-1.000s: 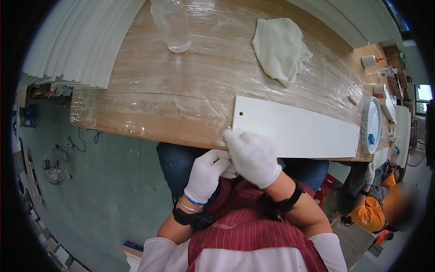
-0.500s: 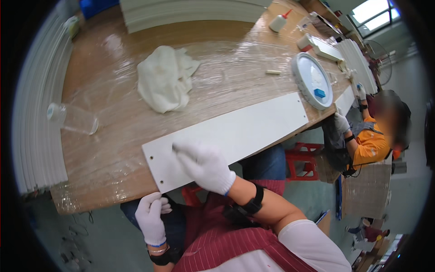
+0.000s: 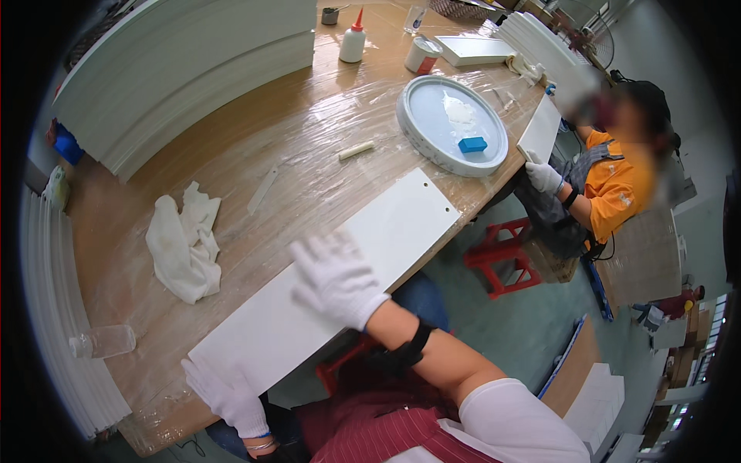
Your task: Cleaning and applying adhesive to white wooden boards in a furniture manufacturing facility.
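A long white board (image 3: 266, 330) lies along the table's near edge, with two small holes at its far right end. My right hand (image 3: 340, 284), in a white knitted glove, is over the middle of the board. Its fingers are spread and blurred by motion; I cannot tell whether they touch the surface. At the board's near left end, my left hand (image 3: 228, 397), also gloved, rests with fingers stretched out by the corner. Beyond the board lie a crumpled white cloth (image 3: 184, 245), a thin pale strip (image 3: 264, 190) and a short cream stick (image 3: 356, 150).
A round lid (image 3: 417, 143) holds white paste and a blue block (image 3: 472, 144). Behind stand a red-tipped bottle (image 3: 353, 45) and a can (image 3: 423, 55). Stacked white panels (image 3: 208, 69) and a clear jar (image 3: 104, 341) flank the left. A co-worker (image 3: 617, 170) sits at right near a red stool (image 3: 505, 258).
The view has swung toward the right. My right hand's fingers have spread from a closer grouping, and my left hand has come from beside the board's end onto its corner.
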The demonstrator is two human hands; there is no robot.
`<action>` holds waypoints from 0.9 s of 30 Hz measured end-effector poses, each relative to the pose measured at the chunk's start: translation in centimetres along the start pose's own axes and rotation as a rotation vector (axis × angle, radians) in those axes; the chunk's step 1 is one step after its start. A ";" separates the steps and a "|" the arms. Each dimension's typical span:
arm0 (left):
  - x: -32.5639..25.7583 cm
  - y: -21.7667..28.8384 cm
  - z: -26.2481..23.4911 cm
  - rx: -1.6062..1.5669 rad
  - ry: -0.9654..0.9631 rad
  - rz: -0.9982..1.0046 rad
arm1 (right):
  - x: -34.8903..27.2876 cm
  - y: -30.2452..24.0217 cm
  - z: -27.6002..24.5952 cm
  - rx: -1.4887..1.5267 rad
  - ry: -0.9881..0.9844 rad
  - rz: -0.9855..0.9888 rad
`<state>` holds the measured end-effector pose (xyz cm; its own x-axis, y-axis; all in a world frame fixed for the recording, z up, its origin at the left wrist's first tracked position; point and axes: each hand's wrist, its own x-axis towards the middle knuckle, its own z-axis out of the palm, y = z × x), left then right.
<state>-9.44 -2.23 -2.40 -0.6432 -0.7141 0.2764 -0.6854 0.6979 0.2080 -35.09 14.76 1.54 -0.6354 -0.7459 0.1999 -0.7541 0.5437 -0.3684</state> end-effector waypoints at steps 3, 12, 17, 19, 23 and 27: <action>-0.6 -2.4 2.4 0.096 0.034 0.019 | -0.8 10.8 -2.1 -0.268 0.196 0.328; 2.0 -1.7 0.4 0.487 0.086 0.256 | -4.7 13.7 -5.3 -0.130 0.452 0.463; 3.6 3.0 2.2 0.476 0.073 0.400 | -6.3 13.0 -5.0 -0.141 0.490 0.491; 3.5 5.2 3.0 0.526 0.094 0.450 | -6.1 12.0 -4.8 -0.096 0.464 0.460; 3.6 11.1 3.0 0.582 0.118 0.549 | -6.6 11.2 -5.8 0.007 0.310 0.476; 4.3 16.4 1.6 0.357 -0.134 0.451 | -7.2 11.4 -5.9 0.047 0.278 0.467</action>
<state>-24.00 6.00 0.66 -0.9196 -0.3678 0.1379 -0.3913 0.8889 -0.2381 -40.07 28.56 1.25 -0.9258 -0.2959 0.2354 -0.3770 0.7702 -0.5145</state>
